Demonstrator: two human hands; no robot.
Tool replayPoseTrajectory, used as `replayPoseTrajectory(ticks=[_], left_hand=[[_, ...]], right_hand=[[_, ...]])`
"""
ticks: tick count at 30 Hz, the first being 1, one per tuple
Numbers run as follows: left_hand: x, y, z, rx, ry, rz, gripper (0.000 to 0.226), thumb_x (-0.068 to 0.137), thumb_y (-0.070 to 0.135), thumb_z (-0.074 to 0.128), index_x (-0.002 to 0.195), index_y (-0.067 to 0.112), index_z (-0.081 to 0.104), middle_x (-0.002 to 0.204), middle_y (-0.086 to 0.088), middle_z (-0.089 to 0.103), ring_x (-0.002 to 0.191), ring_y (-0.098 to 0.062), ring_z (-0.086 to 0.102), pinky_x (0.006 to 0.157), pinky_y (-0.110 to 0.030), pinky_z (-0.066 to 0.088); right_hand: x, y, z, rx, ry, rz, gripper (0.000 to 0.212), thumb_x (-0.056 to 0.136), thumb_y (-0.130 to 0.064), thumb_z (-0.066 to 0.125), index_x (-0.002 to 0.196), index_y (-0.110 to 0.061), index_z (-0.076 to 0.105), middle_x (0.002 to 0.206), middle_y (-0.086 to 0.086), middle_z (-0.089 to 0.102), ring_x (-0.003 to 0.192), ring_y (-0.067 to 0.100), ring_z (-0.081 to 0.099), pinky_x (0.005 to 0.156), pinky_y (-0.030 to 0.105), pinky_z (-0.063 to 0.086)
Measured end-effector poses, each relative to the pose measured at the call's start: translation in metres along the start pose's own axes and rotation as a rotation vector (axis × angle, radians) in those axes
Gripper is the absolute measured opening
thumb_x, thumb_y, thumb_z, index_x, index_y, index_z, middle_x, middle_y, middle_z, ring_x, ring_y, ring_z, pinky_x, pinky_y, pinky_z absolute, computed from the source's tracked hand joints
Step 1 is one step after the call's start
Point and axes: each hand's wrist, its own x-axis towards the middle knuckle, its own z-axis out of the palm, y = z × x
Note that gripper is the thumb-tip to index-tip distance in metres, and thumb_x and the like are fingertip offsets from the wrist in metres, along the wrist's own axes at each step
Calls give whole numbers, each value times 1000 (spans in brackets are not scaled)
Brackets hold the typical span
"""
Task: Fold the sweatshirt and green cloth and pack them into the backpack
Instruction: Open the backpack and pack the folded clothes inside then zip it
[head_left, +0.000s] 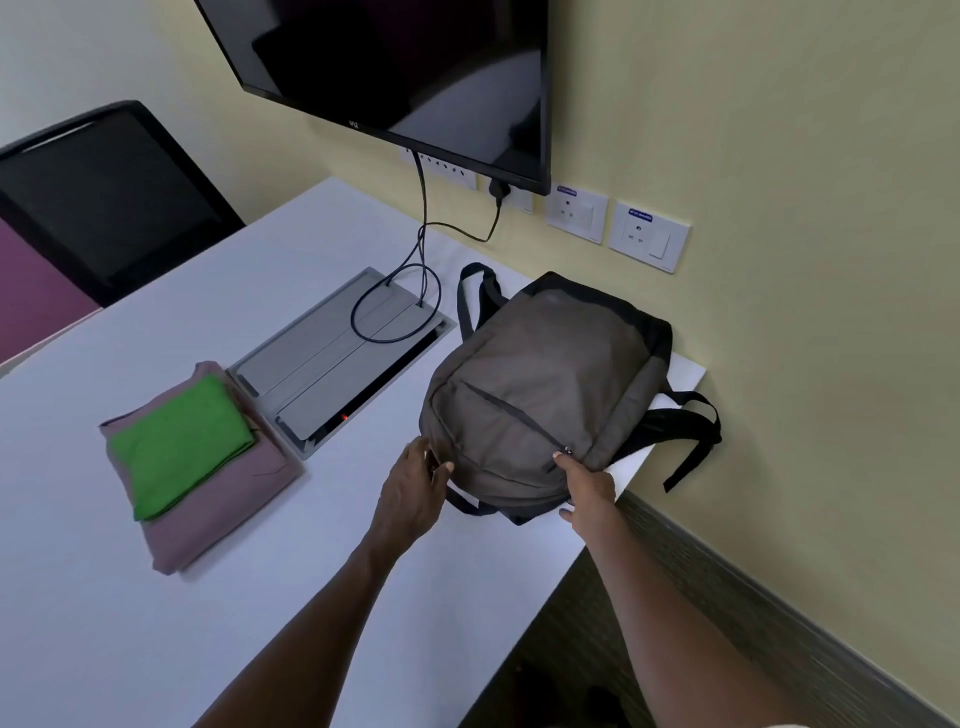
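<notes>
A grey-brown backpack (540, 384) with black straps lies flat on the white table (156, 623), near the wall, zipped closed. My left hand (413, 488) grips its near left edge. My right hand (584, 486) pinches the front pocket's zipper pull at the near right side. A folded pink sweatshirt (218, 499) rests to the left on the table, and a folded green cloth (179, 444) lies on top of it.
A grey cable box (322, 364) with looping black cables is set in the table between the clothes and the backpack. A wall TV (395, 62) hangs above. A black chair (104, 192) stands at the far left. The table's right edge runs just past the backpack.
</notes>
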Motion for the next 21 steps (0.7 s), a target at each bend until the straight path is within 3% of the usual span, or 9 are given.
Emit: replayPoseTrajectory(ticks=[3,6,12,17,21], left_hand=[[14,-3,-3,-4,4,-77,59,100,40,49,144,1,40,147,-16,49,134,-32,47,105,-34,40],[27,-11,-5,22,2,-137,67,100,47,46,150,4,33,154,-15,40,142,-32,40,113,-39,35],[51,-14,-11,6,5,-222,68,100,44,50,150,2,32,155,-17,39,141,-35,40,112,-44,36],[69,-13,-4,-83,-51,-324,63,104,37,45,149,-3,29,152,-22,41,138,-39,42,109,-42,39],[71,-15,11,-223,-139,-409,65,103,46,40,141,-6,35,139,-24,52,123,-38,54,102,-42,46]], right_hand=[[2,-4,10,120,-5,59,77,72,-19,87,136,-2,50,132,15,54,112,33,54,93,45,53],[5,-3,17,111,68,4,63,73,-10,83,129,2,56,126,15,59,100,28,55,96,41,52],[6,-9,17,98,103,-92,58,72,5,70,126,2,50,118,13,59,97,29,57,88,32,48],[0,1,-24,87,3,-53,39,71,10,63,108,-4,64,107,9,65,92,26,60,87,34,51],[-4,17,-62,12,-60,-11,42,63,9,62,101,-7,70,107,5,68,98,29,61,83,32,51]])
